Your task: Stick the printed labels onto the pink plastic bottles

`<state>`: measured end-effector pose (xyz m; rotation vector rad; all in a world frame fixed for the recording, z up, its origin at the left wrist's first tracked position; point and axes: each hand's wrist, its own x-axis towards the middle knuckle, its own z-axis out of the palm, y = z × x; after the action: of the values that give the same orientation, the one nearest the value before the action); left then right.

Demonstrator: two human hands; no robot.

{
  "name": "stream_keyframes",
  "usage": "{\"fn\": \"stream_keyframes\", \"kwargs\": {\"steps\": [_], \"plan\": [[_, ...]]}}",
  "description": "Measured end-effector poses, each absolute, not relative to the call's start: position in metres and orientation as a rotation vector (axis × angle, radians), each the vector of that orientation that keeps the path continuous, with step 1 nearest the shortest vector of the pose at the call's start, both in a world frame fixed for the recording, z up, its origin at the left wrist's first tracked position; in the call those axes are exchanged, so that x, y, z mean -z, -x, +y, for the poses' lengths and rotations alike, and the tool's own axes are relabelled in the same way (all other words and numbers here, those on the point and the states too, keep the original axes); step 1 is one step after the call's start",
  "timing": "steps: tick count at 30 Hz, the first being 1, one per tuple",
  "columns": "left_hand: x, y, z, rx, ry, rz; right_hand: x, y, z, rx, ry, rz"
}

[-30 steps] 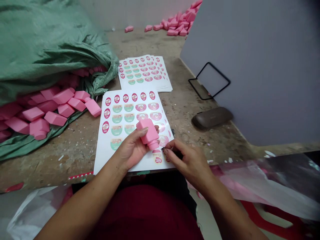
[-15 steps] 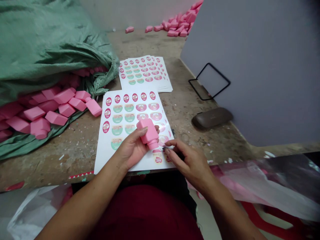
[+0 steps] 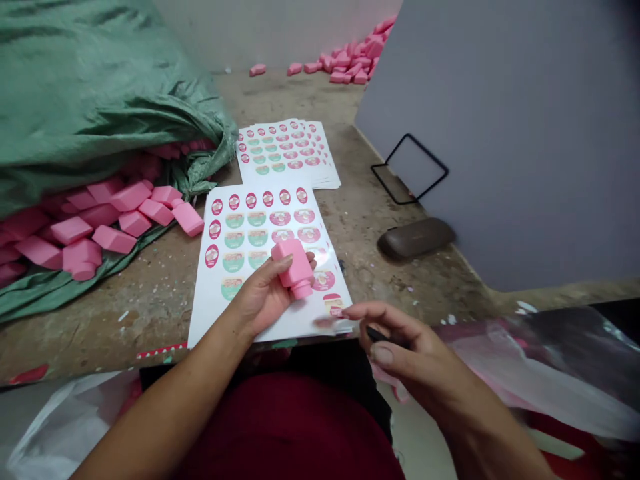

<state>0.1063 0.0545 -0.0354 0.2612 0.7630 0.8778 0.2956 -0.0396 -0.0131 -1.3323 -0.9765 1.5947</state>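
Observation:
My left hand (image 3: 265, 293) is wrapped round a small pink plastic bottle (image 3: 295, 267), tilted with its neck toward me, above a sheet of stickers (image 3: 215, 320). Oval pink and round green stickers line that sheet. To the right, my right hand (image 3: 400, 340) is closed on a slim black tool (image 3: 379, 335), whose exact kind I cannot make out. By its fingertips, a small pale and reddish piece (image 3: 327, 323), seemingly a sticker, is smeared by motion over the sheet's lower right corner. A pink and cream sticker (image 3: 333, 305) lies just above it.
A green woven sack (image 3: 100, 87) spills pink bottles (image 3: 115, 239) on the left. More sticker sheets (image 3: 290, 150) lie behind, with a bottle pile (image 3: 355, 60) at the back. A brown case (image 3: 417, 238) and a black wire stand (image 3: 410, 167) are by the grey panel (image 3: 525, 147).
My right hand has moved right and toward me, away from the bottle. A sticker at the sheet's lower edge has left its place. My left hand still holds the bottle, nearly unmoved.

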Motion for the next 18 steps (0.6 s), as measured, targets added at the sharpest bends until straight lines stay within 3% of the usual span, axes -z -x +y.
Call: {"fn": "stream_keyframes", "kwargs": {"steps": [3, 8, 18], "plan": [[0.035, -0.107, 0.054, -0.895, -0.293, 0.753, 0.014, -0.293, -0.042, -1.414, 1.412, -0.789], [0.023, -0.105, 0.048, -0.868, -0.369, 0.77, 0.01, -0.284, -0.034, -1.049, 1.533, -0.94], [0.009, -0.09, 0.016, -0.924, -0.38, 0.709, 0.003, -0.241, -0.001, -1.082, 1.318, -1.103]]}}
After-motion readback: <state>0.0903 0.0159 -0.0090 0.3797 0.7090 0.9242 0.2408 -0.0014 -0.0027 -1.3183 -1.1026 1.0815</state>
